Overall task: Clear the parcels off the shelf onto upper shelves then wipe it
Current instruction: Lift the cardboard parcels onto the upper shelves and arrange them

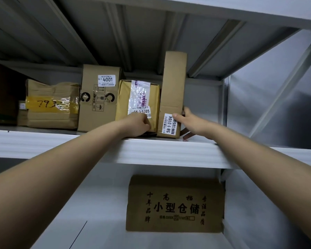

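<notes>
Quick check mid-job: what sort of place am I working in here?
Probably a parcel pickup or storage room: grey metal shelving, taped cardboard parcels with pickup-code stickers such as 58-1-3104, and a flat printed carton on the lower shelf.

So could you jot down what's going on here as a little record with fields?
upper shelf: five cardboard parcels in a row
left hand: fingers curled against the parcel labelled 55-3-5305
right hand: thumb on the front and fingers round the right side of the tall narrow parcel labelled 58-1-3104
lower shelf: one printed carton at the back
wiping: no cloth in view
</notes>
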